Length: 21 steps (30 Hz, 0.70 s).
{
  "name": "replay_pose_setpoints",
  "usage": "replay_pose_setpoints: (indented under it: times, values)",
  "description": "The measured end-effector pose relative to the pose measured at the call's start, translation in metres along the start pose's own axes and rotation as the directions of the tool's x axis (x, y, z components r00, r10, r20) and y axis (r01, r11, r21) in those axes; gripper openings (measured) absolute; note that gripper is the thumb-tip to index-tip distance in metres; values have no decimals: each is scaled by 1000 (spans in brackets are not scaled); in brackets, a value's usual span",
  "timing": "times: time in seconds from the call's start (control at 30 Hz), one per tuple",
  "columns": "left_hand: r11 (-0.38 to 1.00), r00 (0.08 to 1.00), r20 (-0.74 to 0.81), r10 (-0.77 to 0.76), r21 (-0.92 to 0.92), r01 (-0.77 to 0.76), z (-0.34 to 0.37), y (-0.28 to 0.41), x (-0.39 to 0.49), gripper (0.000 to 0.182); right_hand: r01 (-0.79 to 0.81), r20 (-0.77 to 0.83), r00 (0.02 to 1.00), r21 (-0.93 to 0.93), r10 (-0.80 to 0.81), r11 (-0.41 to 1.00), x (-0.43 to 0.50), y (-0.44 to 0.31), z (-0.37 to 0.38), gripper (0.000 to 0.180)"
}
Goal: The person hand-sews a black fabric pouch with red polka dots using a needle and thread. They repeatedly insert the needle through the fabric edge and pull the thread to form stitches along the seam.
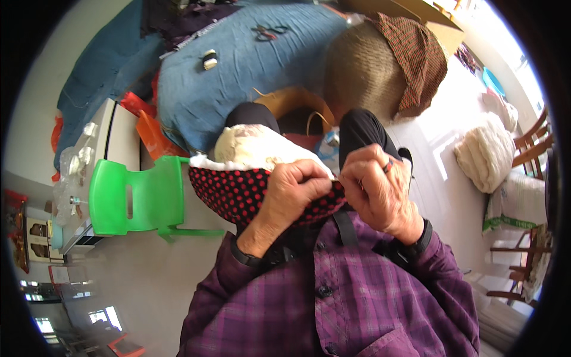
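Note:
Across my lap lies a black fabric piece with red dots (236, 189), with white fluffy padding (256, 149) along its far side. My left hand (292, 189) pinches the edge of this cloth between thumb and fingers. Just to its right, my right hand (379, 189) has its fingers curled closed at the same edge, near the cloth's right end. A dark band (388, 165) circles one finger of the right hand. Whether a needle or thread is between the fingertips is too small to tell.
Ahead is a blue denim-like cover (267, 58) bearing scissors (267, 33) and a black-and-white spool-like item (209, 59). A woven sack-like bundle (361, 67) sits at its right. A green plastic chair (154, 201) stands left; a cream fluffy bundle (485, 151) lies right.

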<state>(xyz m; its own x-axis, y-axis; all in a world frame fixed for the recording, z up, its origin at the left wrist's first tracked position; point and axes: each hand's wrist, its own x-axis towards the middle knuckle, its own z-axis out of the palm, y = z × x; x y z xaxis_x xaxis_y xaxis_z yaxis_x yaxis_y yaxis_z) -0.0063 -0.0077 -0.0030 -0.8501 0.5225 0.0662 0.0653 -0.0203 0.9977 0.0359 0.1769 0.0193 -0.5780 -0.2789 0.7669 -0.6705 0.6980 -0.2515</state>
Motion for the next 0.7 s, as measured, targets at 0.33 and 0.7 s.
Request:
replay_pose_setpoints:
  times: [0.33,0.7]
  values:
    - [998,998,-34,-46,-55,44,0,1,-5,7,-639,299,693,676,656,367,8,-7,-27,16]
    - [1000,994,-106,-18,-6,17,3,3,-7,4,-110,127,716,992,687,-69,-10,23,-74,19]
